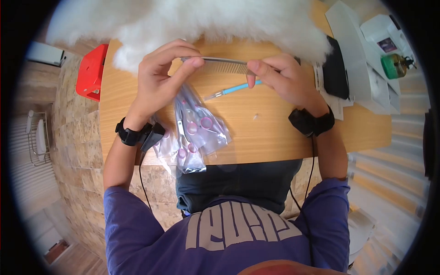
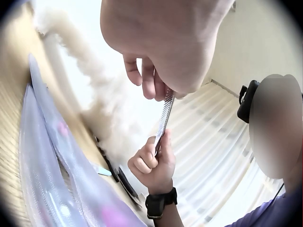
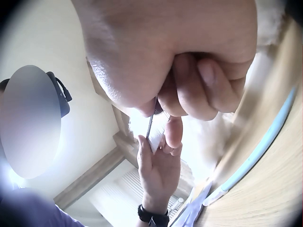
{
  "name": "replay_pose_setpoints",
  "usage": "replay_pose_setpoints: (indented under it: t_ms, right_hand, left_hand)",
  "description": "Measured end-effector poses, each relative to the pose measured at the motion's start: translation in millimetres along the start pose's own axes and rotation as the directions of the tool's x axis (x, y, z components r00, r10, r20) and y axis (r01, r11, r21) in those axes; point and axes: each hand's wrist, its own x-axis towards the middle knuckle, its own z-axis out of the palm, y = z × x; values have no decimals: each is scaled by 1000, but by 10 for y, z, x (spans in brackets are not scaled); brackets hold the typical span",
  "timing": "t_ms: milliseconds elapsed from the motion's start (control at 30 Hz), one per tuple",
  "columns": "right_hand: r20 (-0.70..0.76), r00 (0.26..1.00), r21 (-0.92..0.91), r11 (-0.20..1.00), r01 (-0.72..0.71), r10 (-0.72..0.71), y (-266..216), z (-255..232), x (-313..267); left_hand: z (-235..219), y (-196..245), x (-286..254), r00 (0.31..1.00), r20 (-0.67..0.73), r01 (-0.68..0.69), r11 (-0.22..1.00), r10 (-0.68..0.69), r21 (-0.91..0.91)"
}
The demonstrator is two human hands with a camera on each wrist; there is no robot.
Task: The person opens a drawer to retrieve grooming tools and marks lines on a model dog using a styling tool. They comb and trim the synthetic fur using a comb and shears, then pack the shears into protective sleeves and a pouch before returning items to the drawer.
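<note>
A metal comb (image 1: 224,65) spans the space between both hands above the table, its fine teeth showing in all views. My left hand (image 1: 161,75) pinches one end between thumb and fingers. At the other end, my right hand (image 1: 286,78) grips the comb with thumb and curled fingers. Beneath them on the wood lies a blue-handled tool (image 1: 236,87) with a clear, narrow tip, partly behind the right hand in the head view. Scissors with pink finger rings (image 1: 192,128) lie in clear plastic sleeves (image 1: 215,137) below the left hand.
Fluffy white fur (image 1: 220,20) covers the far side of the table (image 1: 266,133). At right are a black flat case (image 1: 335,68), white boxes (image 1: 362,59) and a green bottle (image 1: 394,66). A red stool (image 1: 91,72) stands beyond the left edge.
</note>
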Motion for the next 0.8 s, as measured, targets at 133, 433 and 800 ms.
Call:
replay_pose_setpoints:
  t_ms: [133,433,800]
  right_hand:
    - [-36,999,-4,1000,24,-24,112,-10,28]
    - [-62,997,37,999,40,-38,194,7,52]
    - [-108,994,169,984,52,-34,148,-146,49]
  left_hand:
    - [50,-45,8,996,14,91,992,-90,-83]
    - [55,-80,7,987,6,161,981,-161,-105]
    - [35,-85,16,980,176,56,979,-91,196]
